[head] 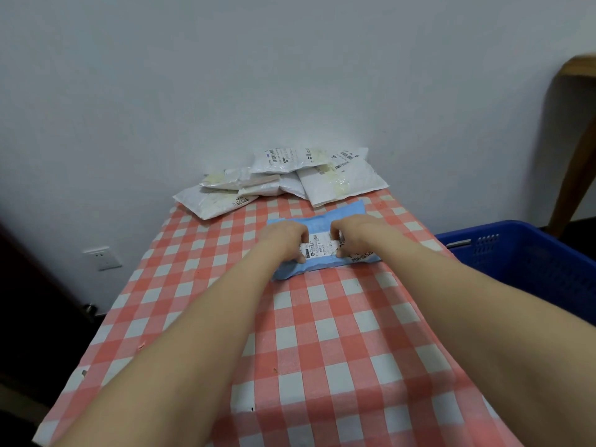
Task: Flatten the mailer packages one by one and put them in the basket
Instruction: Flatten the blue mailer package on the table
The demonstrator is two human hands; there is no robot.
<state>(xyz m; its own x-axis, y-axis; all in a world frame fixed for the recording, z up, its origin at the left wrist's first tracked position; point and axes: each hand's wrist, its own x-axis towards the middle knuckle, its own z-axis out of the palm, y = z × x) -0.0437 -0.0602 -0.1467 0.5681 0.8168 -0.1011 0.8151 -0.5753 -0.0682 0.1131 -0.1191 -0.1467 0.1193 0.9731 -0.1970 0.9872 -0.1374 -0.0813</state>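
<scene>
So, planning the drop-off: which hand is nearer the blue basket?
Right. The right hand holds the blue mailer on the side toward the basket; the left hand holds its other side, farther from it.

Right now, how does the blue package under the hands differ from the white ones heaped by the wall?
Colour: the blue mailer is light blue; the white mailers are white, some stained yellowish.
Place: the blue mailer lies alone on the tablecloth; the white mailers overlap in a heap by the wall.
Handling: left hand and right hand grip the blue mailer; the white mailers lie untouched.
Both carry printed labels.
</scene>
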